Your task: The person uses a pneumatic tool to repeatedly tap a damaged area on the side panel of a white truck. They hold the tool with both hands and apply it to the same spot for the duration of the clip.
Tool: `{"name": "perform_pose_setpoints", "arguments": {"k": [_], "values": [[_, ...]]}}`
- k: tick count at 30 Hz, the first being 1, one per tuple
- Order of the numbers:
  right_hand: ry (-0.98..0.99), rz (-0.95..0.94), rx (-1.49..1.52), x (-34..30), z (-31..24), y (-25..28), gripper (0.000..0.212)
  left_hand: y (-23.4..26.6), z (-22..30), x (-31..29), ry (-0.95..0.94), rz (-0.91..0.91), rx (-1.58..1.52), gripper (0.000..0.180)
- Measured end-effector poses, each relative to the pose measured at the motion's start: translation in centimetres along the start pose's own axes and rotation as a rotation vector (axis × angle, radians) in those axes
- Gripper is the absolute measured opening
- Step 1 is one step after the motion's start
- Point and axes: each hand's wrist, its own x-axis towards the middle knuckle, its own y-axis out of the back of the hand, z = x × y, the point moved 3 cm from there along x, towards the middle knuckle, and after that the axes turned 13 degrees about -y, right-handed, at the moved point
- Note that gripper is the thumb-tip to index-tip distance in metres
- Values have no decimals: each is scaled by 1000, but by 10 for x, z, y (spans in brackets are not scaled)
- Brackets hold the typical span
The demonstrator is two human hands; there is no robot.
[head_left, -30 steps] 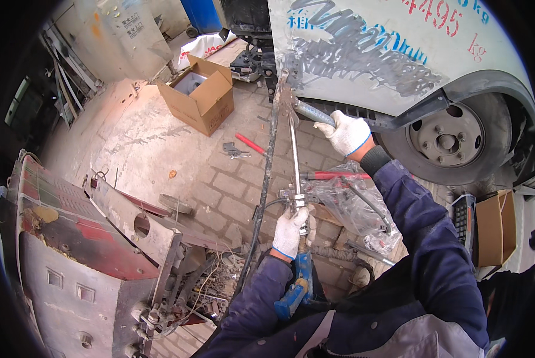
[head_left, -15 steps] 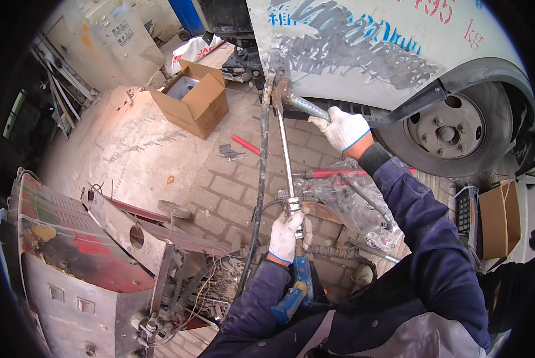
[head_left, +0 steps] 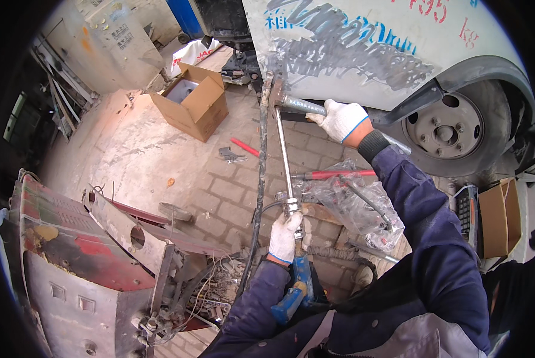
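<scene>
My left hand (head_left: pixel 284 235), in a white knit glove, is wrapped round the metal neck of a long-rod tool with a blue body (head_left: pixel 302 277). Its shiny steel rod (head_left: pixel 285 155) runs up and away toward the vehicle panel. In my right hand (head_left: pixel 342 122), also gloved, is a hammer (head_left: pixel 302 105), gripped by its grey handle, whose end shows beyond my wrist. The brownish hammer head (head_left: pixel 278 94) is at the rod's far end; whether they touch, I cannot tell. A dark, worn bar (head_left: pixel 263 143) stretches alongside the rod.
A white vehicle panel (head_left: pixel 339 77) and wheel (head_left: pixel 445 132) stand ahead and right. An open cardboard box (head_left: pixel 199 107) sits at far left. Clear plastic wrapping (head_left: pixel 363 209) and a red bar (head_left: pixel 333 174) lie on the paving. A battered metal machine (head_left: pixel 82 256) occupies the near left.
My right hand has shifted slightly upward, and the hammer handle now lies flatter, with its rear end in sight. My left hand keeps its hold in the same place.
</scene>
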Motion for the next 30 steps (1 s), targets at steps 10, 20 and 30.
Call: {"name": "perform_pose_setpoints", "arguments": {"k": [10,20,30], "values": [[2,-51,4,-3,11,-9,66,1,-1,0,-16,-11,9,46],[20,-31,90,-13,14,-1,68,3,-2,0,4,9,-6,44],[20,10,186,-17,5,13,64,2,-5,2,22,-7,-4,52]]}}
